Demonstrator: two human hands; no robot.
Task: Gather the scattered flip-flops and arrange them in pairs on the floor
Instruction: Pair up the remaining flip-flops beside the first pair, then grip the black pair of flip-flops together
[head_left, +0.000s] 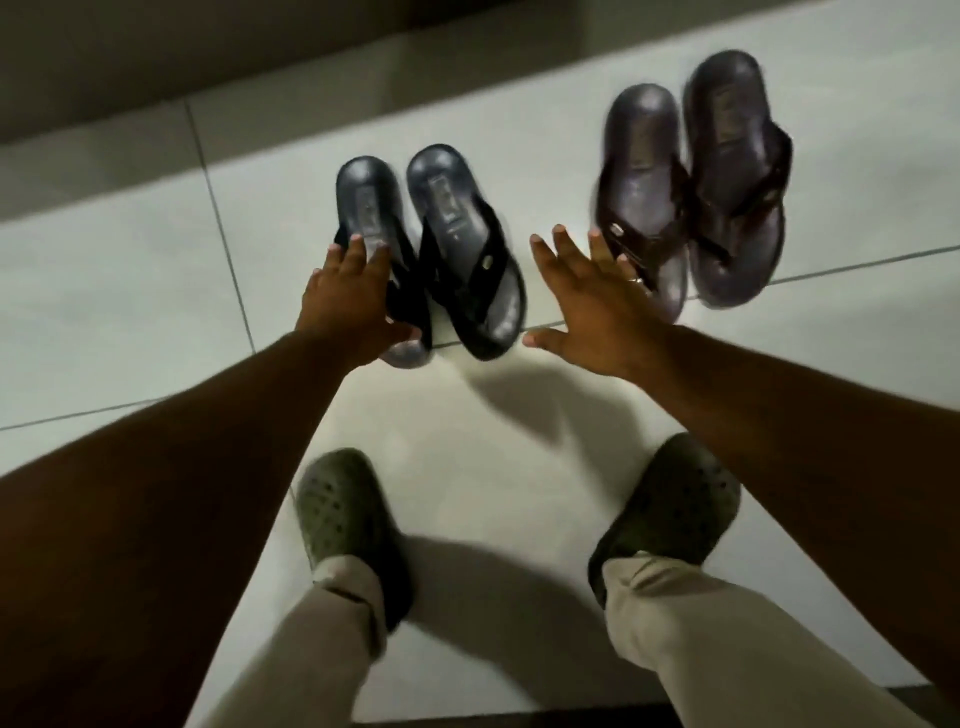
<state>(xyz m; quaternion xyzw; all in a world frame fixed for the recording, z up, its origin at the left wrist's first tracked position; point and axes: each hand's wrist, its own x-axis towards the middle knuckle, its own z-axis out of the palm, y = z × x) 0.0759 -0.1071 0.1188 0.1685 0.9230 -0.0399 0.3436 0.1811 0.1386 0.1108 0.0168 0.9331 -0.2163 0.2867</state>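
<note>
Two pairs of flip-flops lie on the white tiled floor (130, 291). A black pair sits centre-left, its left one (366, 202) partly under my left hand (350, 306) and its right one (457, 234) close beside it. A brown pair lies to the right, the left one (644, 171) next to the right one (732, 171). My left hand hovers over the left black flip-flop with fingers apart; whether it touches is unclear. Fingers spread, my right hand (587, 312) reaches between the pairs, its fingertips over the left brown flip-flop's strap. Neither hand grips anything.
My feet in green clogs stand below, the left clog (343, 514) and the right clog (670, 504), with beige trouser legs. A dark wall base (156, 47) runs along the top. A dark edge (467, 719) borders the tiles at the bottom.
</note>
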